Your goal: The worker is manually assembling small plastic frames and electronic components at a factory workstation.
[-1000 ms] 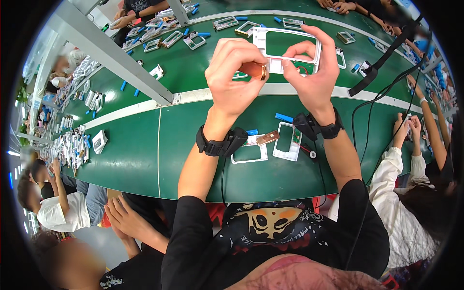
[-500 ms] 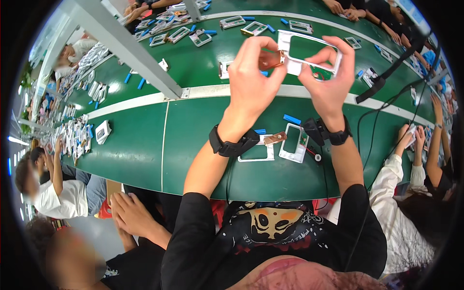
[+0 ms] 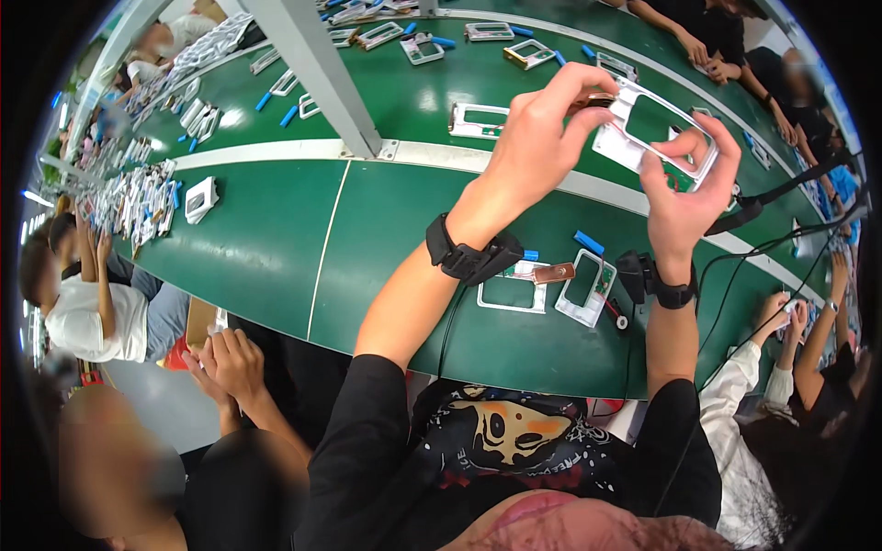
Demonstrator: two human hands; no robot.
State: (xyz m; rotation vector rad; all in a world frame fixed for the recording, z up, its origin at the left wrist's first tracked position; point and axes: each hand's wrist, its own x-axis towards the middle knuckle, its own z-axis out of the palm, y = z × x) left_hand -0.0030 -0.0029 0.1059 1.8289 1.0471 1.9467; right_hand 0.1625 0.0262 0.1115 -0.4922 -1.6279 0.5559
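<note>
A white rectangular plastic frame [image 3: 606, 145] is raised above the bench, tilted down toward its right end, with a green circuit board [image 3: 678, 178] at its lower edge. My right hand [image 3: 691, 188] grips the frame's right end between thumb and fingers. At the opposite end, my left hand [image 3: 551, 119] pinches a small copper-coloured metal piece [image 3: 602, 99], partly hidden by the fingers. Between my forearms lie two more white frames, a left one [image 3: 511, 298] and a right one [image 3: 581, 312]. A brown metal plate [image 3: 555, 274] rests over the left one.
Two blue cylinders, one beside the right frame [image 3: 589, 242], lie on the green bench [image 3: 395, 239] by a small round wired part [image 3: 621, 322]. A grey post [image 3: 317, 73] rises from the white rail. Black cables [image 3: 763, 243] hang at right. Co-workers sit around; more frames lie beyond.
Both hands have carried the white frame to the right, and it is now tilted more clockwise. The whole view has also shifted a little. The grips look the same.
</note>
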